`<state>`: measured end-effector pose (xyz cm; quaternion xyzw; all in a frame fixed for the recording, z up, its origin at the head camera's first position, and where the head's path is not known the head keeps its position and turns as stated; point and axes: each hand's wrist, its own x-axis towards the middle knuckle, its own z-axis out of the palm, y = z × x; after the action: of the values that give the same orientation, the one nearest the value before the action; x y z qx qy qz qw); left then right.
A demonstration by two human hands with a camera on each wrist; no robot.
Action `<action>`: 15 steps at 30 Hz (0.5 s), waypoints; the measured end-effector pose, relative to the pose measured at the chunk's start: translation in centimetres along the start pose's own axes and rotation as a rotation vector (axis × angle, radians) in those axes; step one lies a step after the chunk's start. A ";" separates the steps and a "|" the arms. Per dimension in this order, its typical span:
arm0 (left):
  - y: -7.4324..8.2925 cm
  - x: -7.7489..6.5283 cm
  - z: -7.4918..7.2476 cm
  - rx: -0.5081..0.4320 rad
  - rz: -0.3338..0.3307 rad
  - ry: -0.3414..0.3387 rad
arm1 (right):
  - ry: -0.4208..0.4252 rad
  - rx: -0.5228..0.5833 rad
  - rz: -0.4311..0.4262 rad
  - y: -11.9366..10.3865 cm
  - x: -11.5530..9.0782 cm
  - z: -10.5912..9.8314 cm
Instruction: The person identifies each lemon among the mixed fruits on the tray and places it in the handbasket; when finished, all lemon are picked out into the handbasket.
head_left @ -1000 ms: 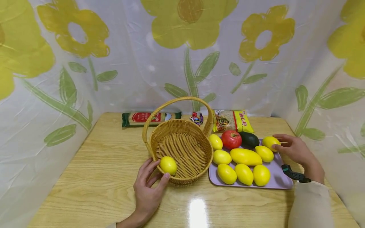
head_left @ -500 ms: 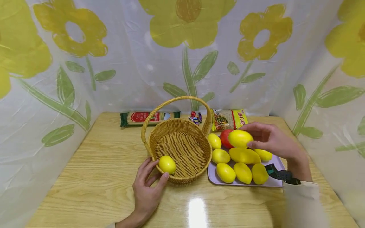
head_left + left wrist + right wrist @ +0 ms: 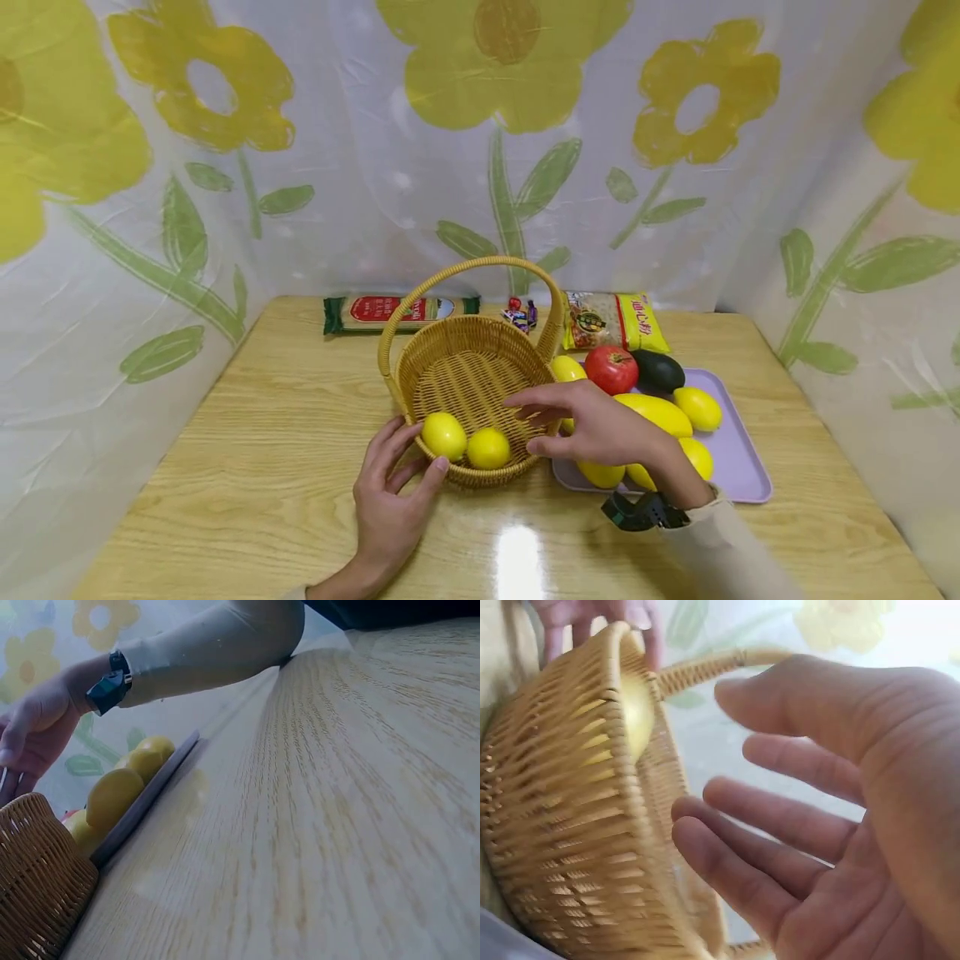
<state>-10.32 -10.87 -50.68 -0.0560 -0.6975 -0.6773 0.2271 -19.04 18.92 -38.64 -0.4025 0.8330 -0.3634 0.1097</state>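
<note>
My left hand (image 3: 393, 500) holds the front-left rim of a round wicker basket (image 3: 465, 367), thumb and fingers spread along its wall. Two lemons, one at the left (image 3: 443, 436) and one beside it (image 3: 488, 448), lie inside near the front rim. Over the basket's right edge hovers my right hand (image 3: 592, 425), fingers loosely parted and holding nothing. In the right wrist view its fingers (image 3: 780, 817) are apart from the basket wall. Beneath the right forearm, a lilac tray (image 3: 738, 454) carries several lemons (image 3: 698, 409), partly hidden by the hand.
The tray also bears a long yellow mango-like fruit (image 3: 656, 412), a red round fruit (image 3: 611, 369) and a dark green oval one (image 3: 657, 371). Behind stand a spaghetti packet (image 3: 390, 312), small wrapped candies (image 3: 517, 314) and a yellow food bag (image 3: 615, 321). The basket's handle (image 3: 472, 262) arches up.
My right hand has picked a lemon from the tray's far right, carried it left and let it go in the basket beside the first lemon. The left hand stays at the rim.
</note>
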 end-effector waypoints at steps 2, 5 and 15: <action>0.0 0.0 0.1 -0.002 0.002 0.000 | 0.025 0.017 0.004 0.1 -0.6 -0.6; 0.0 0.0 0.1 -0.001 0.011 0.006 | 0.086 0.057 0.031 0.7 -2.0 -2.6; -0.1 0.0 -0.1 0.011 0.026 -0.009 | 0.355 0.122 0.168 6.8 -10.2 -8.7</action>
<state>-10.34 -10.98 -50.81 -0.0669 -0.7014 -0.6702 0.2332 -20.56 33.87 -38.30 -0.2541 0.8464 -0.4678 0.0152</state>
